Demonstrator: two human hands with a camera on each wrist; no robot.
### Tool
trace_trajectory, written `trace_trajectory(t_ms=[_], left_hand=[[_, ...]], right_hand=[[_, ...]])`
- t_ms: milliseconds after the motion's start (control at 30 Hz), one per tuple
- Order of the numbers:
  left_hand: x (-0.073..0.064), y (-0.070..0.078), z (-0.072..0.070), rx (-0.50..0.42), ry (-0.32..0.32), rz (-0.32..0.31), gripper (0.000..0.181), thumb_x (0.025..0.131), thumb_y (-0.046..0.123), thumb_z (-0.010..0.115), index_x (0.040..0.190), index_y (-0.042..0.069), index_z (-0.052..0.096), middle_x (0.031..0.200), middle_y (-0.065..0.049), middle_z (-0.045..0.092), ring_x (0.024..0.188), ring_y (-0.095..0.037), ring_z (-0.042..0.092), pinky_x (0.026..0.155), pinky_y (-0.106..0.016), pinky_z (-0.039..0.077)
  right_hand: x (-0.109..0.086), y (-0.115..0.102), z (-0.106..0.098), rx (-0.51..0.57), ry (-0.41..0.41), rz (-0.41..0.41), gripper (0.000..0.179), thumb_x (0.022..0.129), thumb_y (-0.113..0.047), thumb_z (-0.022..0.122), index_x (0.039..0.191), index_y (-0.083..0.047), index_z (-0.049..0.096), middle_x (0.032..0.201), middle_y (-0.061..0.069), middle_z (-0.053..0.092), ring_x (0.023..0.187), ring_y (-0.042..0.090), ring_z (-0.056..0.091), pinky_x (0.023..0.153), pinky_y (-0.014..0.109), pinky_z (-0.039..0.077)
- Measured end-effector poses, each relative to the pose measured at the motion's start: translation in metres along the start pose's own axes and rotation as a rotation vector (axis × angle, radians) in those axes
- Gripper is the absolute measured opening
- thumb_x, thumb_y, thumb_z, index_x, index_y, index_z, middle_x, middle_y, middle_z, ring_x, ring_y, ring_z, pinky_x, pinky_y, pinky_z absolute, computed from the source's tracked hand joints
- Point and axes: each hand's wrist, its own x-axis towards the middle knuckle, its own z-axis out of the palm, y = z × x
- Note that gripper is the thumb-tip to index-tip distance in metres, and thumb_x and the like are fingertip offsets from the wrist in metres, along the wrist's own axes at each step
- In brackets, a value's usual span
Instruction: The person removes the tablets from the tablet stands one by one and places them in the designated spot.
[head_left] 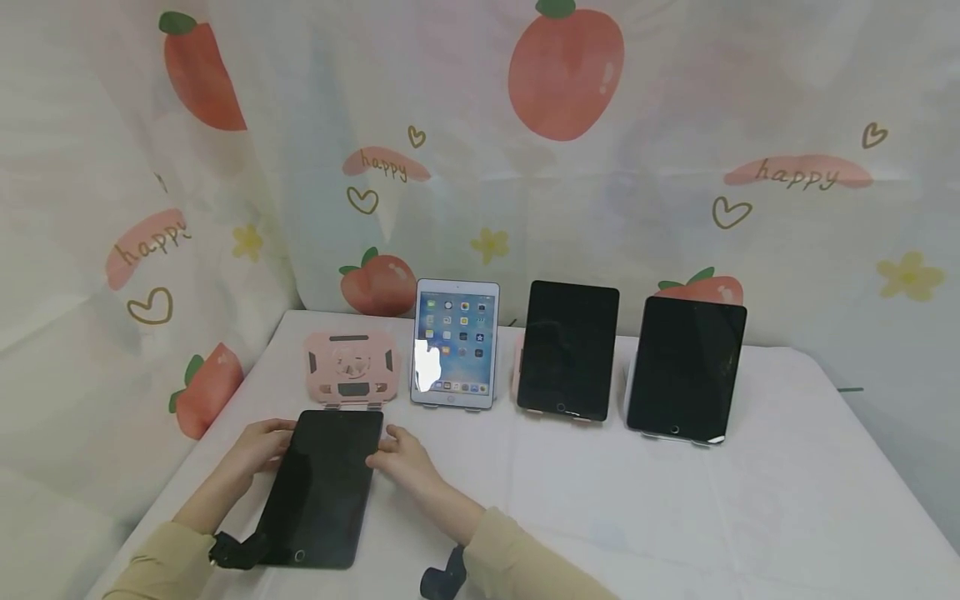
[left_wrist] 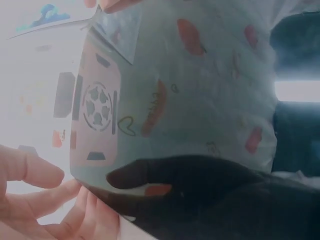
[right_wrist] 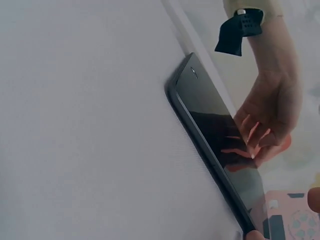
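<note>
White cloth (head_left: 585,500) spreads beneath four glossy rectangular tablets (head_left: 567,350), three propped upright. The fourth, a black tablet (head_left: 322,492), lies before one slotted pink stand (head_left: 322,365). Two loosely relaxed hands, left hand (head_left: 251,454) and right hand (head_left: 414,468), touch that tablet's long edges.

From here I read "happy" on the backdrop cloth's (head_left: 637,242) ctr streak (head_left: 386,163) & R streak (head_left: 797,172); L streak's (head_left: 147,246) last ltr unclear. Lit tablet's (head_left: 454,345) icon txt too sm.
</note>
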Motion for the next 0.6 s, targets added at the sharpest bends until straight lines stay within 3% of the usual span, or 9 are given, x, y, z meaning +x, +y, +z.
trace_trajectory(t_ms=[167, 433, 600], left_hand=[[0.0015, 0.0000, 0.0015, -0.003, 0.000, -0.006, 0.045, 0.096, 0.016, 0.044, 0.132, -0.012, 0.046, 0.120, -0.030, 0.058, 0.093, -0.022, 0.063, 0.076, -0.034, 0.056], [0.0022, 0.0005, -0.0005, 0.013, -0.013, -0.003, 0.046, 0.093, 0.012, 0.046, 0.131, -0.014, 0.046, 0.113, -0.028, 0.062, 0.083, -0.013, 0.063, 0.075, -0.032, 0.055], [0.0032, 0.0012, -0.0004, 0.039, -0.010, -0.014, 0.046, 0.092, 0.011, 0.043, 0.131, -0.013, 0.046, 0.114, -0.029, 0.061, 0.088, -0.018, 0.064, 0.074, -0.030, 0.054]], right_hand=[[-0.0015, 0.0042, 0.0041, 0.051, -0.001, 0.001, 0.066, 0.085, -0.010, 0.061, 0.141, 0.010, 0.035, 0.136, 0.029, 0.051, 0.126, 0.039, 0.053, 0.105, 0.049, 0.044], [-0.0040, 0.0050, 0.0087, 0.095, 0.003, 0.023, 0.067, 0.085, -0.009, 0.061, 0.143, 0.009, 0.033, 0.141, 0.027, 0.048, 0.129, 0.038, 0.050, 0.105, 0.047, 0.044], [-0.0044, 0.0064, 0.0093, 0.132, 0.001, 0.014, 0.067, 0.085, -0.008, 0.061, 0.143, 0.009, 0.032, 0.141, 0.028, 0.047, 0.130, 0.039, 0.049, 0.106, 0.049, 0.042]])
